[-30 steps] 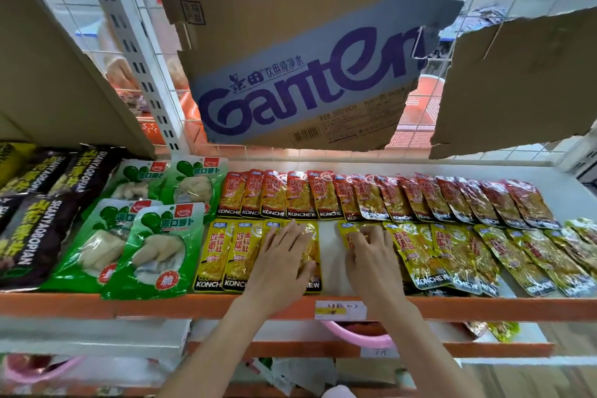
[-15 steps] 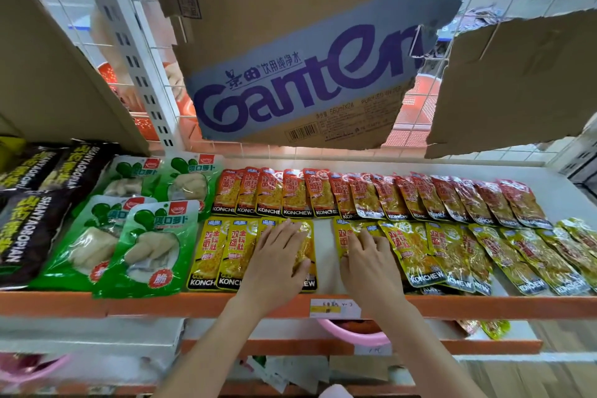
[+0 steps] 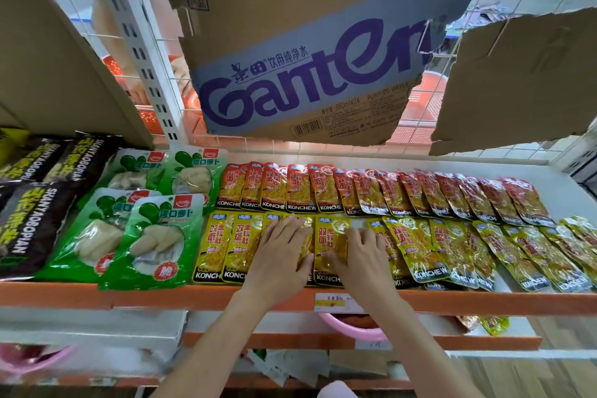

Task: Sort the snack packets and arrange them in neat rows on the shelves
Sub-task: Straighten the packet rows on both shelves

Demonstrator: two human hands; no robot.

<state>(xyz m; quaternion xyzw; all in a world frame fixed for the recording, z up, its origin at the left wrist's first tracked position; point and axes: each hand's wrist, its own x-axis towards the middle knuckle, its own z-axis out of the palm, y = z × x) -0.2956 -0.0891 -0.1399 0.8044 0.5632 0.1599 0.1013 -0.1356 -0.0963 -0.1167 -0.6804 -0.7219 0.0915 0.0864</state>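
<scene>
On the white shelf a back row of red snack packets runs left to right. In front lies a row of yellow snack packets, upright at the left and slanted and overlapping at the right. My left hand lies flat, fingers spread, on the yellow packets in the middle. My right hand rests with bent fingers and thumb on one yellow packet, which sits against the left group. A narrow gap of bare shelf shows to its right.
Green radish packets and black packets fill the shelf's left side. Torn cardboard sheets hang low over the back of the shelf. An orange front lip carries a price label. A pink basin sits on the shelf below.
My right hand has slid one yellow packet leftwards, closing the gap to the left group. My left hand stayed flat on the middle packets. The camera came closer.
</scene>
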